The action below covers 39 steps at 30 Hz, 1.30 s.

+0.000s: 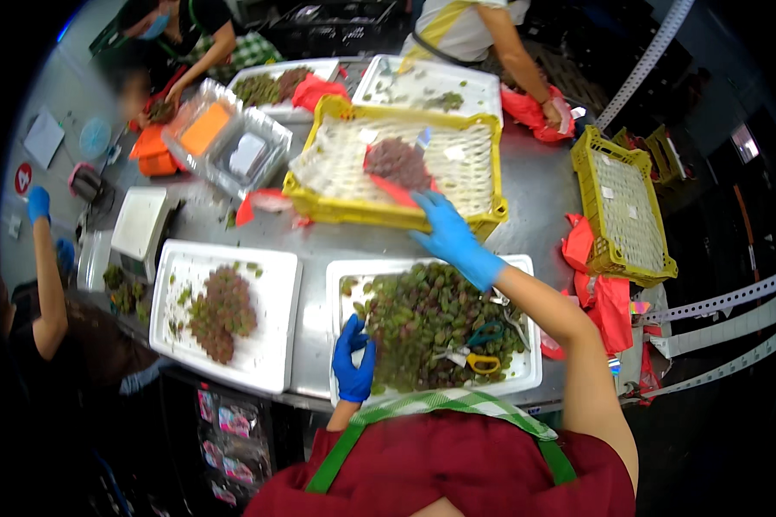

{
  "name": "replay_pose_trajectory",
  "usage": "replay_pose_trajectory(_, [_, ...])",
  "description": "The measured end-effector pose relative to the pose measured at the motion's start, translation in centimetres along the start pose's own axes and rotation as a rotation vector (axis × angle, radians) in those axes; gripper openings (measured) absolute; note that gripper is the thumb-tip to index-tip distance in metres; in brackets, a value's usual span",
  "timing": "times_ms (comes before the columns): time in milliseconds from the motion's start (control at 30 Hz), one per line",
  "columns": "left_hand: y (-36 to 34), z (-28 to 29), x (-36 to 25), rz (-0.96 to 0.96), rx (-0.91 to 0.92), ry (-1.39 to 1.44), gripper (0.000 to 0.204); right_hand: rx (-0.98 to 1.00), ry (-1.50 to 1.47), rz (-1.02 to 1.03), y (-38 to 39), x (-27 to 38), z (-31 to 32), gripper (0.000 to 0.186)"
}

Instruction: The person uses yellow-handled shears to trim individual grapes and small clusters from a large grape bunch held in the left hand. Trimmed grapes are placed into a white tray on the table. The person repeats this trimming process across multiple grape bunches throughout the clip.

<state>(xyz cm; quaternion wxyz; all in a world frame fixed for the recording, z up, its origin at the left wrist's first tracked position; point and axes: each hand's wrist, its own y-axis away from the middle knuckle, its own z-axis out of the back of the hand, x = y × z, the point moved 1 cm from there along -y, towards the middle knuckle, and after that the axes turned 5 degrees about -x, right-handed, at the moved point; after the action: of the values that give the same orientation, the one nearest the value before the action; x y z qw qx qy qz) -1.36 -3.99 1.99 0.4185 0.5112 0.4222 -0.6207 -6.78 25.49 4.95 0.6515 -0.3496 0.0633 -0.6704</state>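
From the head camera, your right hand [451,239], in a blue glove, reaches forward across the steel table [543,194] to the near rim of the yellow crate [478,129]; its fingers lie flat and spread, resting on or just over that rim, and they clasp nothing you can make out. Just beyond the fingertips, inside the crate, a bunch of reddish grapes [398,162] lies on a red wrapper. Your left hand [353,360], also gloved in blue, sits at the near left edge of the white tray [530,362] right in front of you, fingers curled toward the heap of green and red grapes [422,319]; whether it grips any of them you cannot tell. A pair of scissors with yellow and teal handles [483,349] lies on the right side of that heap, apart from both hands. To your left a second white tray [272,345] holds a smaller pile of grapes [220,310]. A second yellow crate [625,207] stands at the right end of the table, with red bags [599,289] just beside it. Other people work at the far side and at the left.
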Motion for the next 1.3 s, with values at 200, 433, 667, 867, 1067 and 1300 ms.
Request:
replay_pose_trajectory(200, [-1.5,0.6,0.0,0.028,-0.075,0.021,0.051,0.263,0.392,-0.632,-8.8,-2.9,-4.5,0.102])
replay_pose_trajectory(433, [-2.4,0.0,1.2,0.117,-0.036,0.012,0.052,0.114,-0.461,-0.742,-9.5,-10.6,-4.3,0.069])
replay_pose_trajectory(667, [-5.3,-2.5,-4.1,-0.017,0.055,0.165,0.067,0.363,-1.734,-1.047,-3.8,0.2,5.8,0.048])
replay_pose_trajectory(867, [-7.4,-3.6,-2.7,-0.059,0.057,0.441,0.062,0.519,-1.520,-1.062,9.2,6.3,7.1,0.060])
replay_pose_trajectory(1067, [-3.7,-2.9,-2.7,0.286,0.075,0.283,0.017,0.509,-1.730,-1.314,13.7,10.4,10.4,0.055])
replay_pose_trajectory(1300, [-2.4,-4.4,-9.3,-0.332,0.088,0.132,0.027,0.344,-2.144,-1.223,16.5,10.9,7.2,0.051])
